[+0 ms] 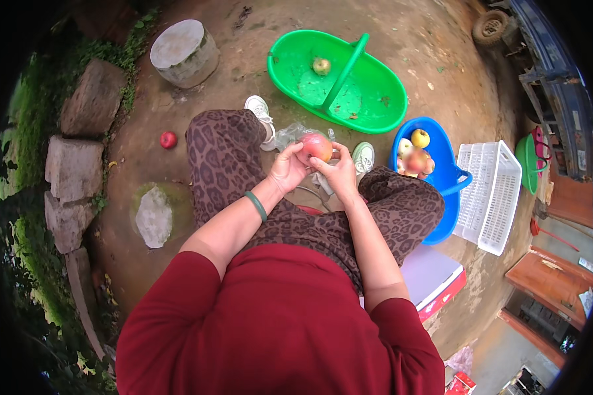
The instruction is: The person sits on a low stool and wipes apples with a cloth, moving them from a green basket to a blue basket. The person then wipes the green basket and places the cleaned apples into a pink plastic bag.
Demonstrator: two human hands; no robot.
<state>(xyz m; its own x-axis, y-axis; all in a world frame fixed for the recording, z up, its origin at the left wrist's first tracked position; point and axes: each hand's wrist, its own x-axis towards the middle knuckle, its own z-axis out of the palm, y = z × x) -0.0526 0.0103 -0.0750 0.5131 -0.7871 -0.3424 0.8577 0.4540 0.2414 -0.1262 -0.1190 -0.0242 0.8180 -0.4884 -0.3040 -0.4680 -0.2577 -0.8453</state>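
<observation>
A red and yellow apple (315,148) is held between my two hands, above the gap between my knees. The fingers and thumb of my left hand (289,169) grip its left side. My right hand (340,174) holds its right side, the thumb lying across its lower front. Just beyond the apple is crumpled clear plastic (290,134), and whitish wrapping (322,182) shows below my hands. To the right, a blue basket (449,202) holds several apples (417,159). Ahead, a green basket (296,94) contains one yellowish apple (321,66) and some dry leaf bits.
A single red apple (168,140) lies on the concrete ground at left. Stone blocks (74,168) edge the greenery, near a round concrete stump (185,53). Right of the blue basket stands a white plastic crate (494,197); a box (432,279) sits beside my right hip. A blue vehicle (558,84) is beyond.
</observation>
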